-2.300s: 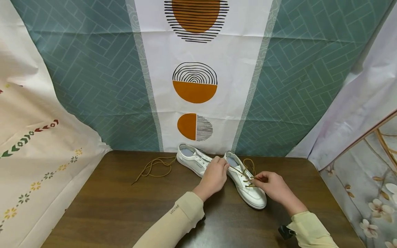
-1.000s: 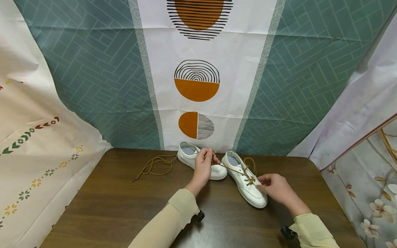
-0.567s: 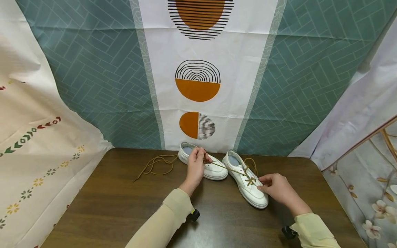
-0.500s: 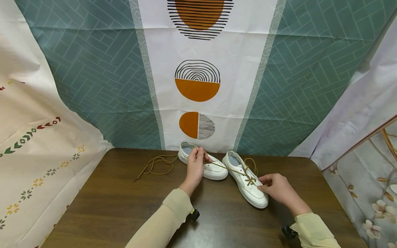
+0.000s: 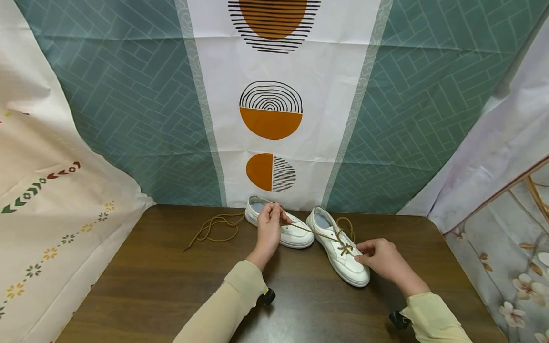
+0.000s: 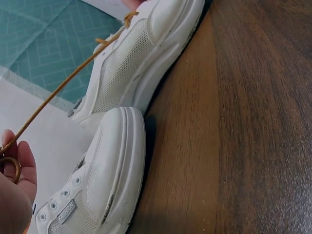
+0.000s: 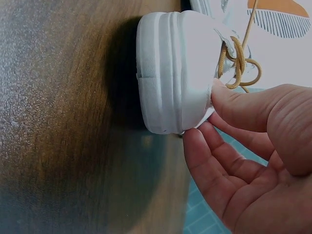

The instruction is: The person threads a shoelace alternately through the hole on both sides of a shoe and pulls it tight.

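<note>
My left hand (image 5: 269, 231) pinches a brown shoelace (image 5: 315, 232) above the left sneaker (image 5: 300, 239). From there the lace runs taut to the right sneaker (image 5: 353, 271), where it crosses through the front eyelets. In the left wrist view, a bend of lace (image 6: 15, 168) shows between the fingers. My right hand (image 5: 383, 259) grips the right sneaker's outer side near the toe. The right wrist view has the thumb (image 7: 234, 105) on the upper and fingertips along the side. Bare eyelets (image 6: 53, 205) show on the left sneaker.
A second brown shoelace (image 5: 218, 228) lies loosely coiled left of the shoes. A loose loop of lace (image 5: 350, 226) stands up beside the right sneaker. The brown wooden table (image 5: 171, 295) ends at a patterned cloth backdrop (image 5: 274, 62) behind the shoes.
My left hand has moved left, drawing the lace out from the right sneaker. My right hand has gone from the lace to the shoe's side. In the last half second both hands barely move.
</note>
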